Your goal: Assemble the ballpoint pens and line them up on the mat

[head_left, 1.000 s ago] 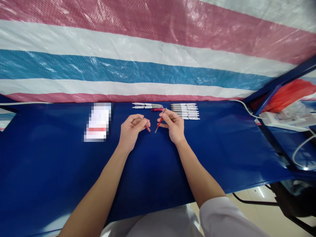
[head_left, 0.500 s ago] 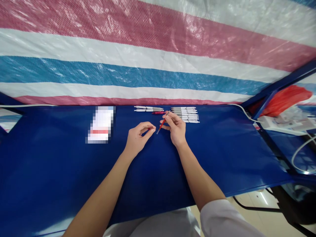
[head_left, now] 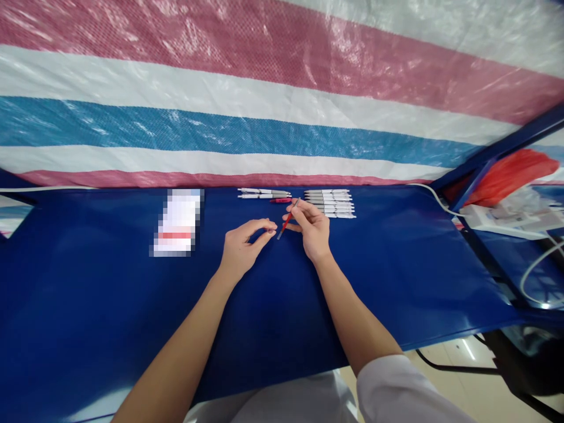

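Observation:
My right hand (head_left: pixel 314 229) pinches a thin red pen refill (head_left: pixel 287 221), tilted with its pale lower end pointing down to the left. To the left of it, my left hand (head_left: pixel 247 242) is closed in a pinch, thumb against forefinger; something tiny may be between the tips, too small to name. A small gap separates the left fingertips from the refill's lower end. Just behind the hands lies a dark pink pen part (head_left: pixel 281 200). White and grey pens (head_left: pixel 264 194) lie to its left, and several more pens (head_left: pixel 330 202) are lined up behind my right hand.
A blurred-out white sheet or screen (head_left: pixel 177 222) lies on the blue table (head_left: pixel 110 305) at left. A striped plastic sheet (head_left: pixel 264 100) hangs behind the table. At right are a white power strip (head_left: pixel 502 223), a red bag (head_left: pixel 515 176) and a blue frame post.
Both hands stay in nearly the same pose, the refill still in my right fingers. The view has shifted very slightly; the pens on the table lie as before.

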Tool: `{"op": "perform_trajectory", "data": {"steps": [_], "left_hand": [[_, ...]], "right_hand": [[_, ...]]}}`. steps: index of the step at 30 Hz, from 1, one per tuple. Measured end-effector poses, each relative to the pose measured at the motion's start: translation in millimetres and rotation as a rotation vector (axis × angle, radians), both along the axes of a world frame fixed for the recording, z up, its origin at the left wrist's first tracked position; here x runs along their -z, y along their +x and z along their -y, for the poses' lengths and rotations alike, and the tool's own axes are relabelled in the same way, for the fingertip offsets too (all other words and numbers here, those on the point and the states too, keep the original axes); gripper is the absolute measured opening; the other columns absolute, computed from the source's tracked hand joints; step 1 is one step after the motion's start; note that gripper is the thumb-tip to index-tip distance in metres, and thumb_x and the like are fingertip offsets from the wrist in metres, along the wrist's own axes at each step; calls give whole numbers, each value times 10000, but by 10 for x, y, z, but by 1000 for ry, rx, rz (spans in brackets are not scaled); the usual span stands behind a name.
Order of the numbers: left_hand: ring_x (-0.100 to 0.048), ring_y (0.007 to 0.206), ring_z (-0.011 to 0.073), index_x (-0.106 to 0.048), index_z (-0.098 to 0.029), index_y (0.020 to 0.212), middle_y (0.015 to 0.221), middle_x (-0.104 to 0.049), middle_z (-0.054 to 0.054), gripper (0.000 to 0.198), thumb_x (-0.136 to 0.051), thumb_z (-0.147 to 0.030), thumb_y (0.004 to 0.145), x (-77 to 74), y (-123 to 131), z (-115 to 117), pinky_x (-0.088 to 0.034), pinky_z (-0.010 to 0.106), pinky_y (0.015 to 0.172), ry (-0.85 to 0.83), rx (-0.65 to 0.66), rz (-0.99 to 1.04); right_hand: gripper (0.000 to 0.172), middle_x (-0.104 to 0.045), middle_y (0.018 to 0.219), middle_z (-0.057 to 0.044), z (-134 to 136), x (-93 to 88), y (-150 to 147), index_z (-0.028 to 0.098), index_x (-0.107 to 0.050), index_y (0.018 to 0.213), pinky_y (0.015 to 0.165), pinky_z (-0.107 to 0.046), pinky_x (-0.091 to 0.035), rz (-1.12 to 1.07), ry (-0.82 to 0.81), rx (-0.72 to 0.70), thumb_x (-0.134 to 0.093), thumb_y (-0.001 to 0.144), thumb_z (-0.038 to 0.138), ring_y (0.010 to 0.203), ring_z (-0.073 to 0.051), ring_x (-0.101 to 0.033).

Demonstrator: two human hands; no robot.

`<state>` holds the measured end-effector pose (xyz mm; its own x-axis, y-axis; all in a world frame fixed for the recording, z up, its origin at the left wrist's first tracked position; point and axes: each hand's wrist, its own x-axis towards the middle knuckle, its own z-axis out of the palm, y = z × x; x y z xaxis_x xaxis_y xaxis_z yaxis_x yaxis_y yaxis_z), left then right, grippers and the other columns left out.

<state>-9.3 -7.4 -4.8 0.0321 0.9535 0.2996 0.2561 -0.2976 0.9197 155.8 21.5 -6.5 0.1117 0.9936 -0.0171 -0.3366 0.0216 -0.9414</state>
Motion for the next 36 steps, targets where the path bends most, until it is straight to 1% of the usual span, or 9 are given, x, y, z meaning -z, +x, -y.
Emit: {"op": "perform_trajectory", "data": {"steps": [2, 6, 9, 12, 14, 19, 23, 30, 36], "left_hand": [[-717, 951, 228, -754, -253, 863, 931, -761, 20, 85, -700, -303, 821, -19, 7, 2, -539, 378, 970, -17, -16, 20], [-718, 820, 186, -721, -225, 833, 876, -749, 13, 75, -738, -284, 791, -58, 8, -17, -576, 326, 861, -81, -64, 149], [-713, 760, 171, -670, -207, 855, 832, -737, 10, 136, -760, -269, 774, -52, -2, -58, -591, 324, 792, -120, -76, 301], [-718, 746, 172, -630, -201, 894, 814, -725, 2, 232, -791, -251, 735, -21, -11, -100, -604, 337, 759, -174, -77, 479], [-720, 744, 172, -619, -192, 889, 808, -716, 1, 265, -807, -247, 710, -6, -12, -117, -608, 338, 747, -205, -89, 530], [-719, 725, 174, -606, -183, 879, 792, -710, 3, 296, -817, -263, 689, -14, -3, -123, -612, 332, 717, -235, -119, 523], [-727, 722, 175, -610, -179, 890, 792, -719, 6, 309, -822, -272, 687, -28, -4, -120, -614, 343, 746, -251, -128, 518], [-738, 721, 186, -650, -167, 940, 799, -741, 23, 329, -830, -278, 688, -17, -26, -133, -623, 348, 743, -250, -152, 546], [-741, 732, 198, -663, -161, 951, 812, -748, 38, 352, -840, -292, 677, 25, -40, -148, -626, 374, 759, -266, -135, 559]], "right_hand": [[299, -750, 874, 12, -3, 7, -4, 250, -705, 964, 643, -280, -637, 2, 4, -2, -782, 721, 407, 745, -139, -730], [293, -752, 880, 10, 2, 8, -25, 249, -694, 946, 647, -285, -641, 10, 11, -9, -782, 722, 415, 753, -145, -736], [299, -756, 865, 9, 18, -11, -52, 242, -688, 920, 626, -277, -641, 11, 3, 4, -796, 702, 417, 737, -147, -737], [291, -756, 840, 12, 39, -34, -82, 231, -686, 875, 600, -261, -639, 8, 7, 11, -815, 679, 403, 718, -145, -736], [285, -752, 820, 17, 48, -43, -96, 229, -683, 852, 586, -258, -638, 3, 14, 11, -824, 668, 394, 707, -145, -734], [307, -747, 808, 16, 45, -46, -104, 226, -671, 838, 569, -271, -638, 10, 18, 39, -832, 650, 406, 699, -155, -732], [288, -750, 825, 13, 51, -35, -107, 229, -671, 842, 595, -280, -641, 35, 57, 71, -819, 671, 407, 715, -159, -737], [192, -761, 894, -4, 79, 57, -107, 236, -714, 863, 680, -293, -638, 162, 254, 101, -767, 751, 383, 790, -169, -742], [102, -758, 914, -8, 117, 58, -67, 270, -748, 872, 624, -266, -615, 342, 407, 120, -718, 812, 347, 795, -158, -723]]}}
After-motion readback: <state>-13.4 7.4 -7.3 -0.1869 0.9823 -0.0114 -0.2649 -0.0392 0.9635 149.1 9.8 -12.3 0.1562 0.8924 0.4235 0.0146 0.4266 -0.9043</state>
